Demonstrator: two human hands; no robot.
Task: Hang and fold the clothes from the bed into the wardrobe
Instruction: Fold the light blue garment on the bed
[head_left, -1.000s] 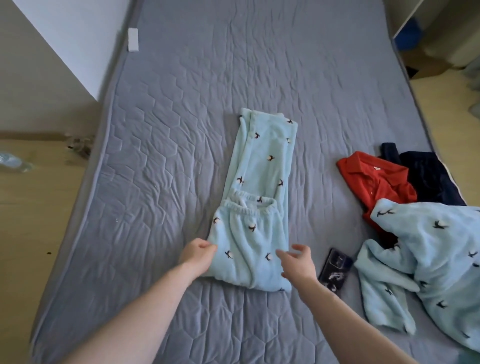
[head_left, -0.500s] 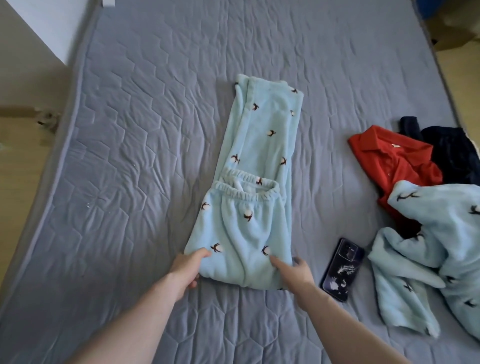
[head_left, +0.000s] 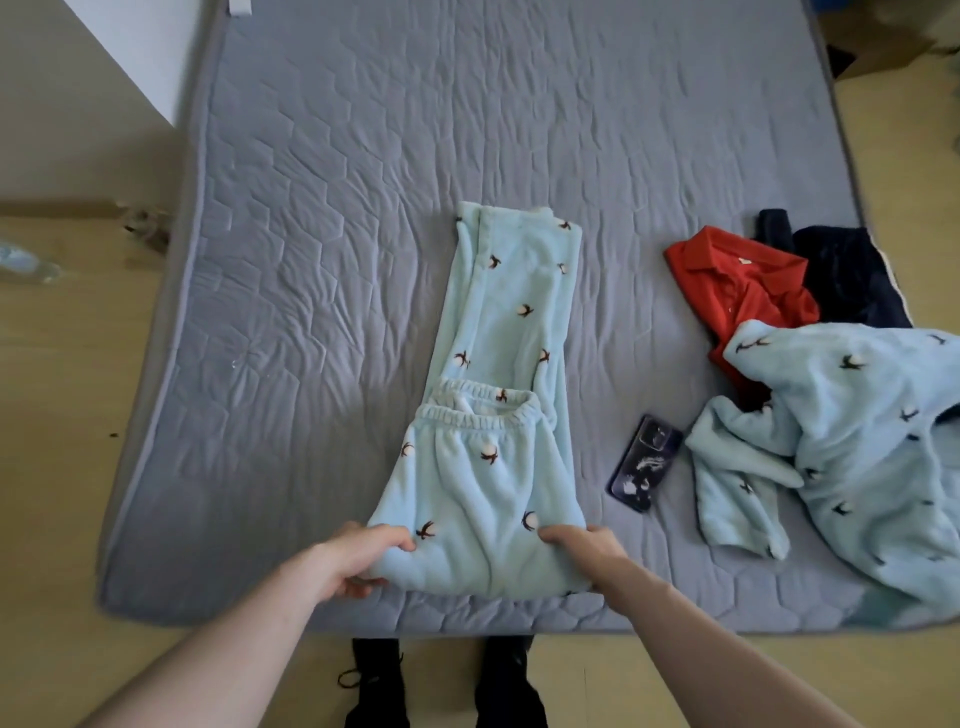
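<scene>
Under both gripping hands (head_left: 358, 558) (head_left: 584, 545), the folded trousers' (head_left: 488, 478) near corners stay hidden.

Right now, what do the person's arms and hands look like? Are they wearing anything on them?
Both forearms are bare: no sleeves, gloves, watch or bracelets show. The left hand and right hand show no rings on the fingers that I can see.

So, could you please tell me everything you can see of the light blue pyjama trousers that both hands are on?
The pyjama trousers look like soft pale-blue fleece dotted with small dark-and-white motifs. They lie flat on the grey quilted bed, legs stacked and pointing away, with the gathered elastic waistband folded back over the legs. The left hand and right hand pinch the two near corners of the fold. Nothing else touches them.
</scene>
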